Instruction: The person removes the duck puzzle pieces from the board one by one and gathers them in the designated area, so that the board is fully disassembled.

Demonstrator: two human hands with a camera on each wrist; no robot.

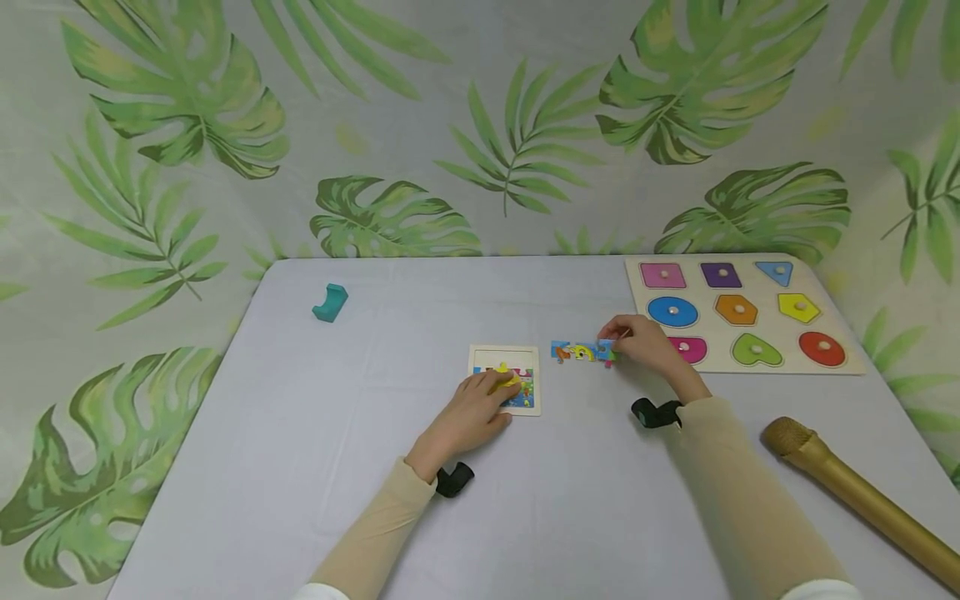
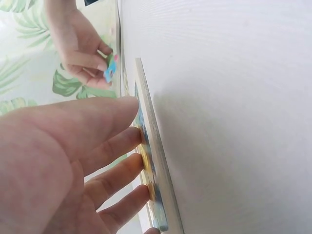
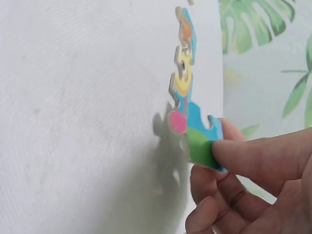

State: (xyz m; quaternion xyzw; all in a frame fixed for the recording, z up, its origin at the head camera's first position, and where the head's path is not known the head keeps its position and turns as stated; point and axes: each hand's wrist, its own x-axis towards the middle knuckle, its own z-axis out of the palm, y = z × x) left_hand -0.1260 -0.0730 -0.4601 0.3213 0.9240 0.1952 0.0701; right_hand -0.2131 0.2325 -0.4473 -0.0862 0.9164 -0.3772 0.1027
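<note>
- Puzzle tray (image 1: 504,357): lying flat on the surface (image 1: 300,442), holding coloured pieces (image 1: 528,390) in its nearer part.
- With the left hand (image 1: 472,408): resting loosely straightened fingers on those pieces, gripping nothing.
- With the right hand (image 1: 641,340), right of the tray: pinching a blue-and-green piece (image 3: 199,146) with a pink knob between thumb and fingers.
- Just right of the tray: lying in a short row, loose pieces (image 1: 581,352).
- Beyond and right of the tray: lying flat, a shape board (image 1: 718,360).
- Beyond and left of the tray: sitting well apart, a teal block (image 1: 335,304).
</note>
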